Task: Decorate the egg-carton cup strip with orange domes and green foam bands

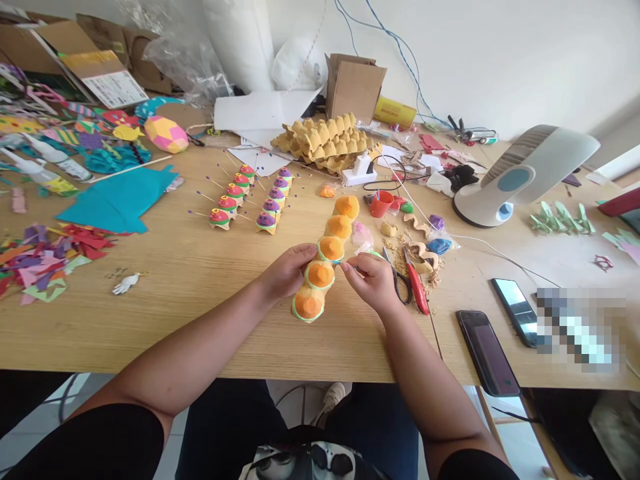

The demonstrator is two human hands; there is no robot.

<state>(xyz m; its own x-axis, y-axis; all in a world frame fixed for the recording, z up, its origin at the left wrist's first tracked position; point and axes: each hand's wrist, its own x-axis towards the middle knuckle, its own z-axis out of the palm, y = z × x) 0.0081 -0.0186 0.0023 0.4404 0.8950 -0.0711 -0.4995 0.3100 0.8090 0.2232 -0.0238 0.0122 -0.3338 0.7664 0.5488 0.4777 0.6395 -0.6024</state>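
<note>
Orange carton strip (320,275): between our two hands, over the table (225,340)
Left hand (291,271): fingers clamped on the strip's edge; if we squeeze hard, it may dent
Right hand (373,280): fingers pinched on a thin blue piece (337,262); pulling too sharply may tear it
Red cutter (417,281): near our right forearm, so we might nudge it

Scissors (409,287) right of carton strip (320,275) — scraps (47,260) left, egg trays (325,143) behind.
</note>
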